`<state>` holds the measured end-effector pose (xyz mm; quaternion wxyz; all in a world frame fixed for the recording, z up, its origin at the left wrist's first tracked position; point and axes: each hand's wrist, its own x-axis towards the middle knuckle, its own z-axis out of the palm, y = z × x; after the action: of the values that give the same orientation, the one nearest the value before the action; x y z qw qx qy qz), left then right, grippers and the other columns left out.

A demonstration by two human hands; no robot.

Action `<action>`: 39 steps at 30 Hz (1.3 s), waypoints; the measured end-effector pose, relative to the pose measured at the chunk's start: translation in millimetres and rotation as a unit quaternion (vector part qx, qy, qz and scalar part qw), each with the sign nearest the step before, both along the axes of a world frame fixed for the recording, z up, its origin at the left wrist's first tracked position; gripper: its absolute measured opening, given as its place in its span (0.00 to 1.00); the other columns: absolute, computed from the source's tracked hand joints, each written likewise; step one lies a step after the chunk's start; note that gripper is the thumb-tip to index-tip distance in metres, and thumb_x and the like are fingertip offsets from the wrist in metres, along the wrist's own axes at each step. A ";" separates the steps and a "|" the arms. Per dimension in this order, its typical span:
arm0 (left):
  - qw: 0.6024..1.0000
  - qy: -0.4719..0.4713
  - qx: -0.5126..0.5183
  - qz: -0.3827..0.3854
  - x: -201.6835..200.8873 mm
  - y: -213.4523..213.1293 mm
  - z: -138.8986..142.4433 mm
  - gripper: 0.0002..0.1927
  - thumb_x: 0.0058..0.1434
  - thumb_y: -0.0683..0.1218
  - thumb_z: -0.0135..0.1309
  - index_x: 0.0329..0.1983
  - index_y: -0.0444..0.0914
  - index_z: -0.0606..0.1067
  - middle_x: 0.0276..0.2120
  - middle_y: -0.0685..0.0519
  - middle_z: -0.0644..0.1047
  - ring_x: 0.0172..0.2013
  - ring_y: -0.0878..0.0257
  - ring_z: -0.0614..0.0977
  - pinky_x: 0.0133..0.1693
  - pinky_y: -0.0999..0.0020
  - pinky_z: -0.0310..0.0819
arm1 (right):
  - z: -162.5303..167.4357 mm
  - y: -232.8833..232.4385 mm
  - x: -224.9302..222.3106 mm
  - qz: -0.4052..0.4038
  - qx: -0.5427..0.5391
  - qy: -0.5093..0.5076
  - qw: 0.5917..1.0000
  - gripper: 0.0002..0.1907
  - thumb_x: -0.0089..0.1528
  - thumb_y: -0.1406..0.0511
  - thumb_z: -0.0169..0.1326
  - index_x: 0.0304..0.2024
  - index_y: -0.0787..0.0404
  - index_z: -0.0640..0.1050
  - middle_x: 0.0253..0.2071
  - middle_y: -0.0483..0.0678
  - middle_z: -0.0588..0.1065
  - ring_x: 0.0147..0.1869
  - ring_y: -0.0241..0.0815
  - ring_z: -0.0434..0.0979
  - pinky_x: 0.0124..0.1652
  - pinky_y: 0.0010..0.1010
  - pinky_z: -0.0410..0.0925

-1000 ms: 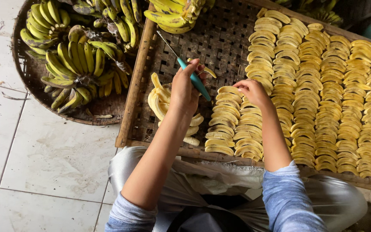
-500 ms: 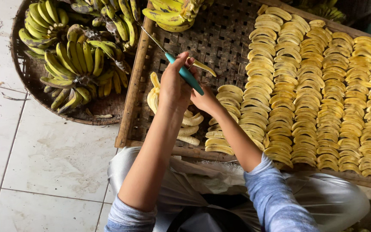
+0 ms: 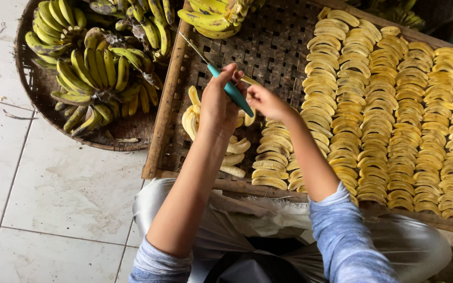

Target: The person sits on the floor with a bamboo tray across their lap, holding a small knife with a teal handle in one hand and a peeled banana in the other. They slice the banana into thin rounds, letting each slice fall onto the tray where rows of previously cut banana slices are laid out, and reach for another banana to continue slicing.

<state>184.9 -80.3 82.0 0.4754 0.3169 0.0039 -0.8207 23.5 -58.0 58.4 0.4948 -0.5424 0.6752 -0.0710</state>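
many banana slices (image 3: 394,120) already lying in rows on woven tray (image 3: 268,47); left hand (image 3: 217,102) gripping teal knife (image 3: 230,90), right hand (image 3: 266,102) pinching slice; unpeeled bunches (image 3: 95,68) waiting

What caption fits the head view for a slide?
Left hand holds a teal-handled knife and right hand a banana slice over a woven tray of sliced bananas.

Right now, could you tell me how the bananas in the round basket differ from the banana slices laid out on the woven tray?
The bananas in the round basket are whole, in their green-yellow skins; the banana slices are peeled, flat, pale yellow.
The basket bananas hang together in bunches piled loosely; the slices lie in neat overlapping rows on the woven tray.
The basket sits on the tiled floor, to the left of the tray.
Both are the same fruit.
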 end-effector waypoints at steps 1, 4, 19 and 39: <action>1.000 -0.006 0.000 -0.005 -0.7 1.2 -0.9 0.11 0.68 0.43 0.51 0.50 0.35 0.73 0.38 0.49 0.77 0.34 0.63 0.77 0.38 0.68 0.75 | 6.7 -2.5 -15.6 0.011 -0.007 0.033 0.999 0.12 0.73 0.62 0.47 0.54 0.62 0.75 0.43 0.49 0.79 0.43 0.42 0.77 0.43 0.34 0.73; 1.000 0.006 0.001 -0.010 -3.4 1.8 0.1 0.10 0.68 0.43 0.51 0.50 0.35 0.72 0.37 0.49 0.77 0.33 0.63 0.76 0.37 0.68 0.74 | 19.0 -10.1 -53.7 0.003 -0.081 0.007 0.997 0.13 0.70 0.62 0.52 0.53 0.59 0.79 0.43 0.46 0.81 0.44 0.37 0.77 0.44 0.32 0.72; 0.999 -0.029 0.000 -0.028 0.3 4.3 14.9 0.10 0.69 0.44 0.50 0.50 0.35 0.72 0.38 0.49 0.76 0.34 0.63 0.77 0.38 0.68 0.75 | -6.3 24.0 -83.9 -0.061 -0.146 0.123 0.980 0.08 0.61 0.67 0.65 0.43 0.61 0.85 0.39 0.51 0.80 0.40 0.38 0.78 0.41 0.32 0.71; 1.000 0.010 0.000 -0.006 -2.0 2.4 0.0 0.10 0.68 0.43 0.51 0.49 0.34 0.72 0.38 0.49 0.76 0.34 0.63 0.76 0.38 0.69 0.74 | -30.1 25.6 20.8 0.104 -0.234 0.065 0.964 0.09 0.59 0.71 0.55 0.40 0.68 0.71 0.40 0.60 0.76 0.48 0.60 0.77 0.45 0.46 0.69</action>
<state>183.0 -77.9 82.0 0.4705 0.3083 0.0067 -0.8268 44.4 -32.4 28.3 0.3137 -0.7138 0.6104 -0.1399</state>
